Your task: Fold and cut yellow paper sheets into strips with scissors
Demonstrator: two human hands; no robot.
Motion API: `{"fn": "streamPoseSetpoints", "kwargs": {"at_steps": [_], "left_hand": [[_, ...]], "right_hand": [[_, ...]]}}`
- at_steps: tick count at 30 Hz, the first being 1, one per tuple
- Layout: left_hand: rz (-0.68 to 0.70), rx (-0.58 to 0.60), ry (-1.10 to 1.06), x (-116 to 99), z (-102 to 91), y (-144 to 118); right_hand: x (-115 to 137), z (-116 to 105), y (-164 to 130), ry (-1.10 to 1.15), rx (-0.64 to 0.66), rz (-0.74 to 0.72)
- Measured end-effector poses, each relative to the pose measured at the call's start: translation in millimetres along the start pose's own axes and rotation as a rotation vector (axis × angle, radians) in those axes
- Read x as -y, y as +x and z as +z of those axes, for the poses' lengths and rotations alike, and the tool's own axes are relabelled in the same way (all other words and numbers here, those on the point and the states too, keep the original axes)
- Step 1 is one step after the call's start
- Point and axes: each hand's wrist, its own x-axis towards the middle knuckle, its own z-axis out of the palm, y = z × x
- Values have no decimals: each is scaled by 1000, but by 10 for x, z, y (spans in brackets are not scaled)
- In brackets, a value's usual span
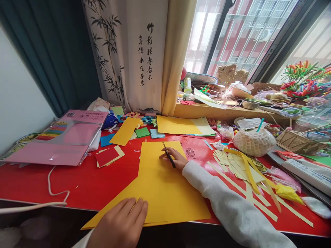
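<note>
A large orange-yellow paper sheet [160, 186] lies on the red table [85, 182] in front of me. My left hand [121, 224] presses flat on its near left corner. My right hand [176, 159] rests on the sheet's far part and holds a thin dark pen-like tool [168, 159], tip pointing away from me onto the paper. Whether the tool is a pen or a blade is too small to tell.
Pale yellow paper strips [245, 175] lie right of the sheet. A pink paper pack [64, 137] sits at the left, coloured sheets [178, 125] at the back. A netted white bundle [254, 141], a basket [297, 141] and clutter fill the right and the windowsill [219, 112]. A white cord [51, 193] crosses the near left.
</note>
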Motion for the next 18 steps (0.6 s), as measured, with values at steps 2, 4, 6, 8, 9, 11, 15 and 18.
{"fn": "streamPoseSetpoints", "kwargs": {"at_steps": [2,4,6,8,9,11,15,18], "left_hand": [[-128,406,14,-33,5,587],[-246,579,-69,40,108,1040],[-389,636,-163,167,268,1323],[-434,674,-197,297,423,1457],[-456,693,-211,354,484,1484],[-522,727,-263,453,571,1495],[-579,750,-411,615,679,1474],[-562,697,-501,723,768,1478]], "right_hand": [[-47,-2,4,180,1,55],[-97,-3,11,345,-22,99],[-136,-6,22,447,-67,115],[-154,-15,32,513,-125,107],[-154,-21,36,546,-159,100],[-142,-33,40,601,-237,94],[-95,-58,26,639,-389,81],[-79,-115,12,645,-464,65]]}}
